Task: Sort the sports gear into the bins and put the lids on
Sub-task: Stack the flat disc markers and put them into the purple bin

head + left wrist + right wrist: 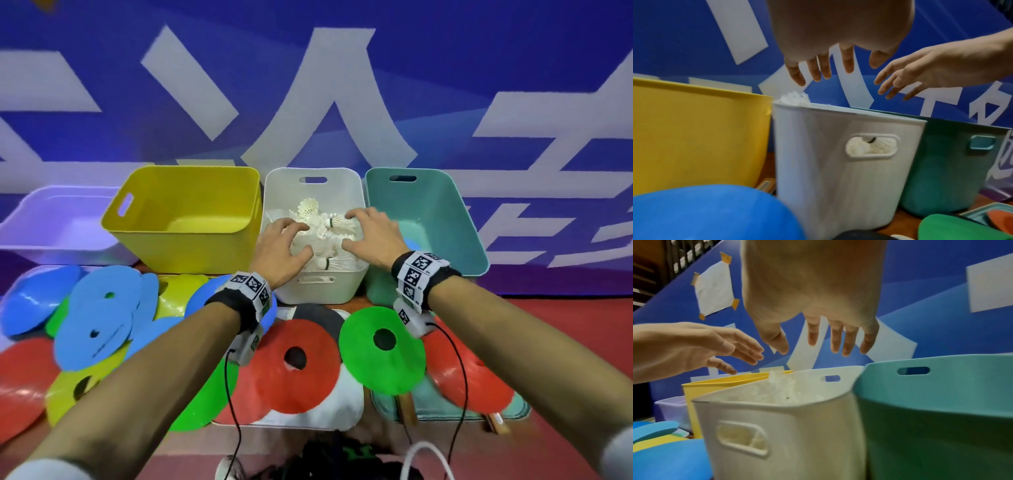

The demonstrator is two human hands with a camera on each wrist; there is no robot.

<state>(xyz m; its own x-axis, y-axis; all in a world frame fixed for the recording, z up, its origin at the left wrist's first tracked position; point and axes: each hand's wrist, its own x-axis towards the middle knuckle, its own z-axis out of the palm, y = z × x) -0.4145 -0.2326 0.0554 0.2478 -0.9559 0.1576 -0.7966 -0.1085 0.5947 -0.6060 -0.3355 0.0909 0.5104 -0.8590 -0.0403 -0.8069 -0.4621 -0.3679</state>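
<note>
- Red, green, blue and yellow flat disc cones (pixel 294 356) lie in a loose heap nearer to the person than the white bin (pixel 315 287). They are not sorted yet, probably because the shuttlecocks come first.
- Two lids lie under this heap: a white lid (pixel 342 404) directly in front of the white bin, and a teal lid (pixel 387 407) to its right. I think each lid waits before its own bin, ready for closing.
- Both forearms reach over the heap toward the white bin, with tagged bands on the wrists.
- The left hand (pixel 279 250) hovers over the left side of the white bin, fingers spread and relaxed, holding nothing. The left wrist view shows the fingertips above the rim and not touching.
- The right hand (pixel 371 233) hovers over the right side of the same bin, also spread and empty. Probably the hands are ready to press the pile down so that a lid can fit.
- The shuttlecocks (pixel 318 222) fill the white bin and some stand higher than its rim.
- The yellow bin (pixel 185 253) stands just left of the white bin and looks empty.
- The teal bin (pixel 445 219) stands just right of the white bin; something blue lies at its bottom.
- A pale purple bin (pixel 51 219) stands further left, beyond the yellow one.
- A blue banner wall (pixel 479 68) with white letters rises behind the white bin.
</note>
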